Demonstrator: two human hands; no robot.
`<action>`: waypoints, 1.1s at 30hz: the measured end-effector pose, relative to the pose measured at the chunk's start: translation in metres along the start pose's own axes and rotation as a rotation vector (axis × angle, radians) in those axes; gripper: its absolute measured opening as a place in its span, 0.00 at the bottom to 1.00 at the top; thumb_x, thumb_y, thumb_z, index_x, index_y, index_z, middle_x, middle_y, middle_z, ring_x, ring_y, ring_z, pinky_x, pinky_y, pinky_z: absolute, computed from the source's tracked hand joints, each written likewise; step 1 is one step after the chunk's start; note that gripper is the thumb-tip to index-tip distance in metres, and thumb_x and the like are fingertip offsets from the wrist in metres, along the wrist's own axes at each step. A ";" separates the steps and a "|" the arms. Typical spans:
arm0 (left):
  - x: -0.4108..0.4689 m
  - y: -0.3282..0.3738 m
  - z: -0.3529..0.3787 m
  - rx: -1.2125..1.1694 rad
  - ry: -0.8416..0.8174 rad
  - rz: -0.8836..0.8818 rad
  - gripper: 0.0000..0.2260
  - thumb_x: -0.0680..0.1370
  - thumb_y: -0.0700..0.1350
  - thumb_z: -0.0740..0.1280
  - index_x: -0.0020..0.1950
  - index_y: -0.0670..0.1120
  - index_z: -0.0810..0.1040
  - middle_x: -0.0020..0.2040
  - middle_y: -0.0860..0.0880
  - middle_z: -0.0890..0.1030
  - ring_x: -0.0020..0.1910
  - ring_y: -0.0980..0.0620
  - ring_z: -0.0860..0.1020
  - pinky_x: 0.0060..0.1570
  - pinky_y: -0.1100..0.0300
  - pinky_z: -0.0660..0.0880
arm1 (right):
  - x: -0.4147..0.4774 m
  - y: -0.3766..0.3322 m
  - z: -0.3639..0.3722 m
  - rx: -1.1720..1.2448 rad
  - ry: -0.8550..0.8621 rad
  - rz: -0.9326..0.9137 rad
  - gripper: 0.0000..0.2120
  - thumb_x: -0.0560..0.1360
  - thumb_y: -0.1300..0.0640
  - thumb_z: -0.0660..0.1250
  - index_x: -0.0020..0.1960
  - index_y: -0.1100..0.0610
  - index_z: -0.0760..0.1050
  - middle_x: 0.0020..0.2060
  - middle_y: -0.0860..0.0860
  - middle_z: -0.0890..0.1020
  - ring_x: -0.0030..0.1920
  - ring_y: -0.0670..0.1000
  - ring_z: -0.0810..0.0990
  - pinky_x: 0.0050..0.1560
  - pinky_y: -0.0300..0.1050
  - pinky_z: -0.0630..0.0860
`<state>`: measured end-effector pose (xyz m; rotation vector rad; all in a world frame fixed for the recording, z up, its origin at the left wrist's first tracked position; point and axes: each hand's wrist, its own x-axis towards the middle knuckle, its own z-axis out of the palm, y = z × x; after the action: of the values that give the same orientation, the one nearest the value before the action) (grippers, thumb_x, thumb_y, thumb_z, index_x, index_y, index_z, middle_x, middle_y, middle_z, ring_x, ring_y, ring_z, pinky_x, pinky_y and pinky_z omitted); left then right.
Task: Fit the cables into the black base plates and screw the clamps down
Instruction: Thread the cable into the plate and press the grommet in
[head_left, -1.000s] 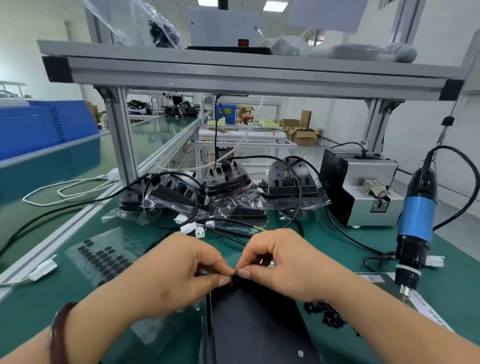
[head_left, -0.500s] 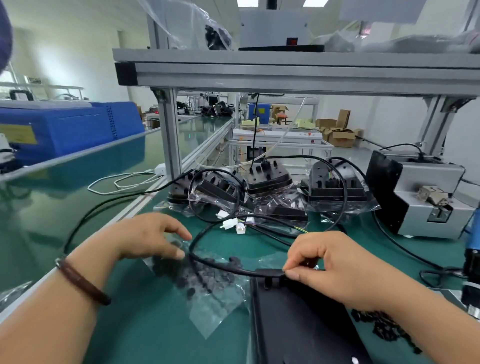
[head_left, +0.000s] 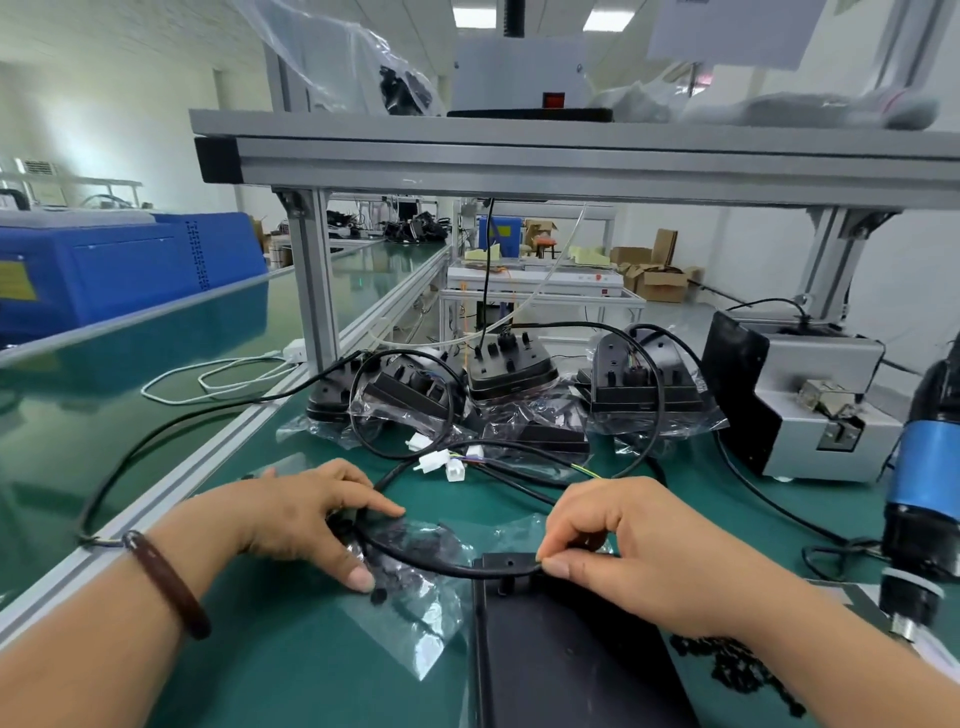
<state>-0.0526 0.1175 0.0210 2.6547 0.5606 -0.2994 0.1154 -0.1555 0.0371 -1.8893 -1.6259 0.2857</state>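
A black base plate lies flat on the green mat in front of me. A black cable curves across its far edge. My right hand pinches that cable between thumb and forefinger right at the plate's edge. My left hand rests on a clear bag of small black clamps left of the plate, thumb and forefinger spread over the pieces. I see nothing gripped in it. The cable's white connectors lie further back.
A blue electric screwdriver hangs at the right edge. A grey screw feeder stands behind it. Bagged black housings with looped cables pile up at the back. Small loose black parts lie right of the plate. An aluminium frame post rises at the left.
My left hand has let go of the cable and moved left onto the bag of clamps. My right hand still pinches the cable at the plate. My view has swung left.
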 end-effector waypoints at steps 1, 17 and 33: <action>0.001 -0.001 -0.001 -0.018 0.026 0.018 0.30 0.59 0.67 0.75 0.58 0.73 0.71 0.60 0.70 0.63 0.63 0.64 0.65 0.72 0.49 0.54 | 0.000 0.000 0.000 -0.002 0.000 -0.006 0.08 0.73 0.58 0.72 0.39 0.45 0.81 0.40 0.41 0.81 0.44 0.41 0.79 0.47 0.35 0.74; 0.027 0.015 -0.027 0.120 -0.112 -0.012 0.20 0.60 0.59 0.78 0.42 0.60 0.70 0.57 0.55 0.62 0.57 0.52 0.68 0.59 0.55 0.68 | -0.001 0.002 0.001 0.016 0.008 -0.053 0.06 0.73 0.59 0.71 0.40 0.49 0.82 0.40 0.42 0.81 0.45 0.44 0.79 0.47 0.34 0.73; 0.050 0.051 -0.069 -0.510 0.011 0.216 0.16 0.68 0.47 0.75 0.46 0.44 0.70 0.39 0.48 0.76 0.40 0.49 0.71 0.43 0.56 0.69 | -0.001 0.005 0.001 0.033 0.039 -0.082 0.03 0.73 0.57 0.71 0.42 0.50 0.83 0.41 0.44 0.82 0.48 0.42 0.78 0.50 0.35 0.73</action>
<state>0.0229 0.1213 0.0857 2.1941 0.2974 -0.0639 0.1186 -0.1562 0.0329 -1.7876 -1.6582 0.2383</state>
